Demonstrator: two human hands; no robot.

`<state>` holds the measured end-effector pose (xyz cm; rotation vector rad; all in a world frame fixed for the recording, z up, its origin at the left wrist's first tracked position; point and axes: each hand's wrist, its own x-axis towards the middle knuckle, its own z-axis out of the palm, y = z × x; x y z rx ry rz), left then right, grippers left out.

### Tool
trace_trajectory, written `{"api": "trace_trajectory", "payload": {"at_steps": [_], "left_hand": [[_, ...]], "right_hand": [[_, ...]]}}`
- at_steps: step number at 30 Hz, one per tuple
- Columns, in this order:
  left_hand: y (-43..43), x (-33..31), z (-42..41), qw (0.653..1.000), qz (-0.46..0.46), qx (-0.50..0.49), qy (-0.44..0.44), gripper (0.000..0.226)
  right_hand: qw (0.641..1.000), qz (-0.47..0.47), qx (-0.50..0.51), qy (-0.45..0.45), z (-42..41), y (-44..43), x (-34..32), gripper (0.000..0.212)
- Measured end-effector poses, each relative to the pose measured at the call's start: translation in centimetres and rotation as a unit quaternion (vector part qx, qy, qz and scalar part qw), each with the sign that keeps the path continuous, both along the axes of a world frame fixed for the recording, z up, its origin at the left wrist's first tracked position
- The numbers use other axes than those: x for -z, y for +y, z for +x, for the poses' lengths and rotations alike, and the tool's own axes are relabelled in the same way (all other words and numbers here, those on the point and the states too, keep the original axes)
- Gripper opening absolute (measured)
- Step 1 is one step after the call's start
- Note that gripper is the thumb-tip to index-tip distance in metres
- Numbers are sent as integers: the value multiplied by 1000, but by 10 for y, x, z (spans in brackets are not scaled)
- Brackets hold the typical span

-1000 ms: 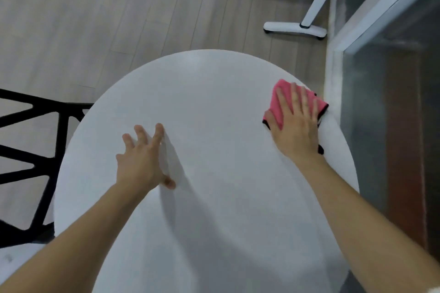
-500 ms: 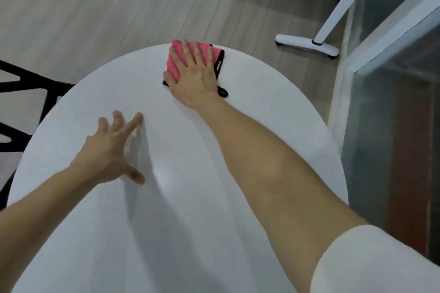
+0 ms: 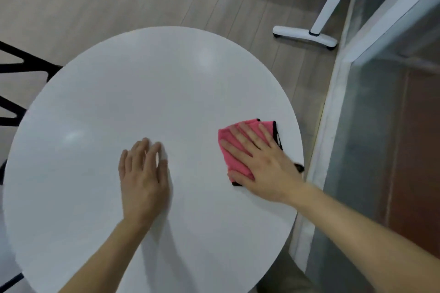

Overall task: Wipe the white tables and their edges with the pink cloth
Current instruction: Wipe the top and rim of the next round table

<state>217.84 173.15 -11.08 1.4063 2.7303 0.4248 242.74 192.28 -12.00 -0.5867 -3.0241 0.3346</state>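
A round white table [image 3: 142,83] fills the middle of the view. The pink cloth [image 3: 234,153] with black trim lies folded near the table's right edge. My right hand [image 3: 264,162] presses flat on the cloth with straight, spread fingers and covers most of it. My left hand [image 3: 142,178] rests flat on the bare tabletop near the centre, fingers straight and holding nothing.
A black chair frame [image 3: 14,93] stands at the table's left side. White wheeled legs [image 3: 307,35] of a stand sit on the wooden floor at the back right. A glass partition with a white frame [image 3: 333,126] runs close along the table's right edge.
My right hand slid the cloth from the far edge of the table back to the near right edge. My left hand stayed flat on the tabletop, fingers now closer together.
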Motion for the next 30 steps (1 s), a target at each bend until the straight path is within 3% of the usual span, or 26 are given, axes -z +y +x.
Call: {"api": "trace_trajectory", "payload": {"at_steps": [3, 7, 10, 12, 17, 21, 23, 25, 30], "left_hand": [[2, 10, 6, 999, 26, -27, 0, 44], [2, 14, 6, 998, 42, -38, 15, 45], [3, 16, 5, 998, 47, -41, 29, 45], [2, 16, 4, 998, 45, -42, 32, 45], [-1, 19, 3, 998, 46, -27, 34, 45], [0, 19, 3, 997, 57, -21, 38, 43], [1, 18, 4, 997, 63, -19, 40, 42], [2, 17, 5, 997, 65, -21, 43, 42], [3, 17, 8, 996, 76, -35, 40, 39]], "right_hand": [[998, 22, -51, 21, -29, 74, 10, 72], [997, 15, 74, -9, -135, 162, 8, 77], [992, 14, 127, -17, -189, 155, 4, 76], [995, 25, 98, -2, -184, 113, 8, 73], [992, -7, -120, 47, -67, -24, 6, 66], [986, -58, -154, 30, -32, -23, -3, 72], [993, -24, -111, 22, -74, 14, -1, 76], [1000, 5, -7, 7, -134, 58, 2, 83], [983, 28, 181, -22, -241, 87, 8, 88]]}}
